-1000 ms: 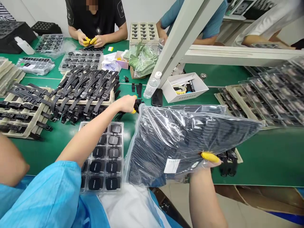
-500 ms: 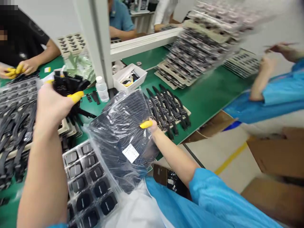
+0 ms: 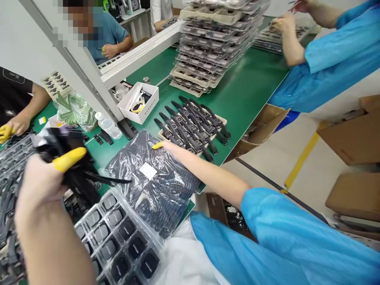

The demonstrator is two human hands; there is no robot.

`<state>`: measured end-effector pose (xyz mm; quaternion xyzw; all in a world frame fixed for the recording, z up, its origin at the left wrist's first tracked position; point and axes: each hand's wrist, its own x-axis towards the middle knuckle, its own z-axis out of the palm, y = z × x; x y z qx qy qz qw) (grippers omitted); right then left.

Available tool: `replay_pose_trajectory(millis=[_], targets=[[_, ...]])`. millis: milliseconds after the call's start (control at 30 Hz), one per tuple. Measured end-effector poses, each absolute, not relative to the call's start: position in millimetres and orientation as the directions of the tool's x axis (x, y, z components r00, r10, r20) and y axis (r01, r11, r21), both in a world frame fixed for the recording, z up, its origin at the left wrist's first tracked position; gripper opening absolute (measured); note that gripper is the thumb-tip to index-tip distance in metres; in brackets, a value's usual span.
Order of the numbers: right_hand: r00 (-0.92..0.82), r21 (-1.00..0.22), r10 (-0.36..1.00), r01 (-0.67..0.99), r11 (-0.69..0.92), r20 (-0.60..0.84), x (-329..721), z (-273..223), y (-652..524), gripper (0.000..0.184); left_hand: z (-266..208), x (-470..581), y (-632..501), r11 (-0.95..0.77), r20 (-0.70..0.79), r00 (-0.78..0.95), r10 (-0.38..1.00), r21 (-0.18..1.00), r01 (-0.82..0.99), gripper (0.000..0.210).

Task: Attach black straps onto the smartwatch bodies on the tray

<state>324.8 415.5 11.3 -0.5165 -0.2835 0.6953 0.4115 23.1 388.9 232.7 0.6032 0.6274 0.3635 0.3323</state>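
My left hand [image 3: 44,178], with a yellow cot on the thumb, is closed around a bunch of black watch straps [image 3: 78,180] above the left side of the table. One strap sticks out to the right over a clear plastic bag of black straps [image 3: 166,194]. This bag lies flat, a white label on its upper face. At its far edge is my right hand [image 3: 166,147], its yellow-capped thumb on top of the bag and its other fingers hidden. In front of me, a clear tray [image 3: 114,221] holds dark square pieces in rows.
Beyond the bag, black watches [image 3: 192,126] lie on a beige tray. A tall stack of trays [image 3: 213,51] stands at the back. A white box [image 3: 139,103] and a clear bottle [image 3: 108,126] are near the frame post [image 3: 86,75]. Co-workers sit around the green table [image 3: 237,91].
The bag has gone from tilted up to lying flat on the table, my right hand still at it. My left hand has come lower and nearer with the straps. The view has turned right.
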Motion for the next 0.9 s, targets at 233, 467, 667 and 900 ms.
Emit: replay_pose_trajectory(millis=[233,467,667,900], targets=[[-0.042,-0.873,0.88,-0.112,-0.475,-0.474,332.1,8.6,411.4,0.057,145.4,114.8,395.9,0.053,-0.326,0.205,0.923,0.635,0.771,0.058],[-0.071,-0.94,0.939,0.068,-0.333,-0.338,357.8,7.0,364.9,0.073,97.8,153.2,379.3,-0.228,-0.071,0.232,0.97,0.066,0.972,0.089],[-0.186,-0.917,0.939,0.338,-0.214,-0.288,371.8,-1.0,345.2,0.083,90.7,157.6,373.1,-0.346,-0.054,0.346,0.937,0.021,0.938,0.079],[-0.116,-0.89,0.956,0.411,-0.2,-0.269,379.3,-10.9,349.5,0.089,85.6,159.6,366.5,-0.416,-0.019,0.417,0.909,0.048,0.908,0.075]])
